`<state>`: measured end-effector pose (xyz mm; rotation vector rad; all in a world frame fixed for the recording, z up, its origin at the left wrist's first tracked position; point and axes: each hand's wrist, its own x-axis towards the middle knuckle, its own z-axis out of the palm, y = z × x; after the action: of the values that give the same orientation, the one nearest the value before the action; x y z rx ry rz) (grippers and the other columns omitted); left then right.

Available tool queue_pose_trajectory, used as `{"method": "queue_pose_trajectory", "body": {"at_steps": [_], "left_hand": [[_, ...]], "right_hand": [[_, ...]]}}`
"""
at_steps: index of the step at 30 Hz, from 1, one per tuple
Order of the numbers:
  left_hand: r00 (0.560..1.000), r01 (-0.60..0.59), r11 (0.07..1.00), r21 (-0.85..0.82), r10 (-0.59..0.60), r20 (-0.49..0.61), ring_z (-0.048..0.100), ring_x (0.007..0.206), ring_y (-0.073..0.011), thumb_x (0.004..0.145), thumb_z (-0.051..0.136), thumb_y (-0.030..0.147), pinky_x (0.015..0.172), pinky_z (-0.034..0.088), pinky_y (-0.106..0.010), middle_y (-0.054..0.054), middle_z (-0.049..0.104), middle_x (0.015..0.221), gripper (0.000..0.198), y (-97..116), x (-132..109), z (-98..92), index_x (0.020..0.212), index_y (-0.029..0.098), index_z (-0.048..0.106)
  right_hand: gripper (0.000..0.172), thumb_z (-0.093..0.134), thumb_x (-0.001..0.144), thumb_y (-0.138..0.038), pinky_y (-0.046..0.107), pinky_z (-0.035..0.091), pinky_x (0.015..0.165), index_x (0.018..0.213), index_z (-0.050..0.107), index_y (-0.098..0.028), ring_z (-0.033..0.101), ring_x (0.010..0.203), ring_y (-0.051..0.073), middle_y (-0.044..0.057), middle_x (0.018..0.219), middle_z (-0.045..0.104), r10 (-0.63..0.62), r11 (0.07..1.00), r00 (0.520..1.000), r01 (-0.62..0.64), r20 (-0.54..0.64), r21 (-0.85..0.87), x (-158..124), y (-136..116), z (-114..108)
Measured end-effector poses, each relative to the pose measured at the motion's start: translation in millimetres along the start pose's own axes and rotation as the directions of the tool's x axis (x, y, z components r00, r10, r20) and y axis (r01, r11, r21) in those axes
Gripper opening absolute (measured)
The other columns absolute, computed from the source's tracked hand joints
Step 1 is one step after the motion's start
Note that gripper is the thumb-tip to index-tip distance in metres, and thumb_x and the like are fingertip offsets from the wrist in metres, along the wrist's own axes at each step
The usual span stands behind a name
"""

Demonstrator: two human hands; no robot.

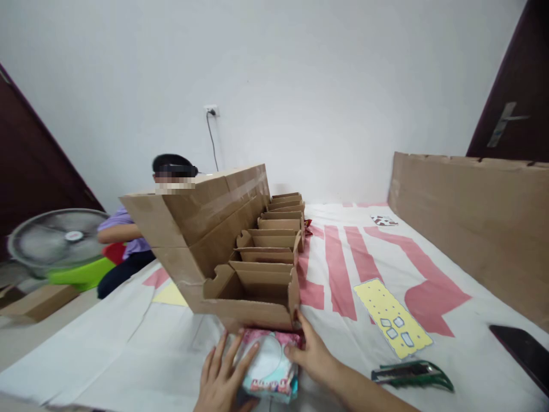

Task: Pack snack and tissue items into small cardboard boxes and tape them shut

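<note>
A soft plastic packet (269, 369) with pink and turquoise print and a white round patch lies in front of the nearest cardboard box. Fingers spread, my left hand (225, 372) rests on its left edge. My right hand (315, 352) grips the packet's right edge, thumb on top. Its index finger reaches the lower right corner of the open cardboard box (257, 312). Behind this one, several more open cardboard boxes (274, 240) run back in a row toward the wall. The packet's underside is hidden.
A tall cardboard panel (223, 212) stands left of the boxes, with a person (128, 240) behind it and a fan (60, 237). At right lie a yellow paper cutout (390, 315), a green utility knife (414, 375) and a dark phone (523, 355); another cardboard wall (472, 217) stands beyond.
</note>
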<state>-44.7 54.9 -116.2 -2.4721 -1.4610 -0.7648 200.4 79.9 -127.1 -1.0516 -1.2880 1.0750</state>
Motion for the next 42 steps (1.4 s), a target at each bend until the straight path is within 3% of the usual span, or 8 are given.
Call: {"method": "queue_pose_trajectory", "body": {"at_steps": [4, 9, 13, 18, 23, 28, 33, 42], "left_hand": [[0.998, -0.004, 0.998, 0.056, 0.0, 0.065, 0.03, 0.139, -0.0377, 0.059, 0.072, 0.011, 0.109, 0.031, -0.055, -0.003, 0.04, 0.15, 0.087, 2, 7, -1.6, 0.136, 0.041, 0.046], [0.982, 0.026, 0.994, -0.108, -0.005, 0.19, 0.047, 0.131, -0.0308, 0.07, 0.068, 0.019, 0.101, 0.047, -0.04, -0.005, 0.034, 0.153, 0.081, -11, 11, -3.9, 0.143, 0.038, 0.036], [0.988, 0.053, 0.993, -0.11, -0.036, 0.151, 0.043, 0.134, -0.0285, 0.077, 0.061, 0.018, 0.103, 0.046, -0.037, -0.004, 0.032, 0.154, 0.074, -16, 7, -9.2, 0.144, 0.037, 0.034], [0.991, 0.065, 0.993, -0.101, -0.052, 0.122, 0.053, 0.125, -0.0257, 0.079, 0.058, 0.019, 0.098, 0.05, -0.034, -0.003, 0.042, 0.149, 0.07, -23, 3, -11.8, 0.142, 0.039, 0.037], [0.985, 0.144, 0.977, -0.156, -0.127, 0.115, 0.047, 0.131, -0.0266, 0.078, 0.057, 0.015, 0.104, 0.045, -0.037, -0.003, 0.039, 0.151, 0.068, -21, 11, -7.1, 0.14, 0.037, 0.041], [0.974, 0.203, 0.961, -0.19, -0.179, 0.137, 0.042, 0.135, -0.0283, 0.067, 0.054, 0.005, 0.106, 0.043, -0.041, -0.005, 0.036, 0.152, 0.077, -22, 14, 4.4, 0.138, 0.033, 0.045], [0.971, 0.217, 0.954, -0.206, -0.188, 0.151, 0.036, 0.138, -0.0283, 0.059, 0.051, 0.0, 0.109, 0.039, -0.044, -0.005, 0.034, 0.153, 0.084, -24, 18, 10.6, 0.137, 0.031, 0.046], [0.961, 0.253, 0.943, -0.217, -0.219, 0.17, 0.034, 0.139, -0.0301, 0.057, 0.051, -0.002, 0.109, 0.038, -0.046, -0.009, 0.034, 0.153, 0.085, -11, 38, 14.4, 0.136, 0.027, 0.048]], "right_hand": [[0.067, 0.058, 0.084, -0.053, 0.043, 0.031, 0.113, 0.14, 0.043, -0.02, 0.041, 0.134, 0.027, 0.012, 0.144, 0.046, -0.024, 0.994, 0.999, 0.029, 0.049, -0.104, -4, 11, 2], [0.054, 0.045, 0.091, -0.054, 0.04, 0.037, 0.11, 0.136, 0.048, -0.023, 0.047, 0.129, 0.024, 0.01, 0.138, 0.053, -0.037, 0.986, 0.998, 0.043, 0.042, -0.163, -10, 19, -4], [0.053, 0.045, 0.092, -0.053, 0.041, 0.039, 0.108, 0.135, 0.05, -0.024, 0.049, 0.127, 0.024, 0.01, 0.137, 0.054, -0.064, 0.981, 0.996, 0.074, 0.058, -0.178, -9, 20, -4], [0.053, 0.046, 0.092, -0.052, 0.04, 0.045, 0.102, 0.136, 0.05, -0.024, 0.054, 0.121, 0.026, 0.011, 0.136, 0.055, -0.057, 0.977, 0.995, 0.073, 0.082, -0.2, -9, 24, -4], [0.054, 0.049, 0.09, -0.05, 0.041, 0.047, 0.101, 0.136, 0.05, -0.024, 0.054, 0.122, 0.028, 0.012, 0.137, 0.055, -0.072, 0.972, 0.995, 0.085, 0.064, -0.221, -9, 34, -1], [0.057, 0.051, 0.088, -0.049, 0.04, 0.047, 0.1, 0.139, 0.047, -0.023, 0.051, 0.126, 0.028, 0.012, 0.14, 0.051, -0.042, 0.969, 0.997, 0.057, 0.068, -0.241, -10, 42, 2], [0.057, 0.049, 0.09, -0.047, 0.04, 0.045, 0.102, 0.141, 0.044, -0.021, 0.048, 0.128, 0.028, 0.012, 0.142, 0.049, -0.025, 0.971, 0.999, 0.035, 0.046, -0.235, -9, 38, 4], [0.058, 0.047, 0.091, -0.045, 0.036, 0.049, 0.098, 0.144, 0.038, -0.022, 0.048, 0.129, 0.027, 0.011, 0.146, 0.045, -0.074, 0.977, 0.997, 0.08, 0.037, -0.199, -6, 31, -1]]}}
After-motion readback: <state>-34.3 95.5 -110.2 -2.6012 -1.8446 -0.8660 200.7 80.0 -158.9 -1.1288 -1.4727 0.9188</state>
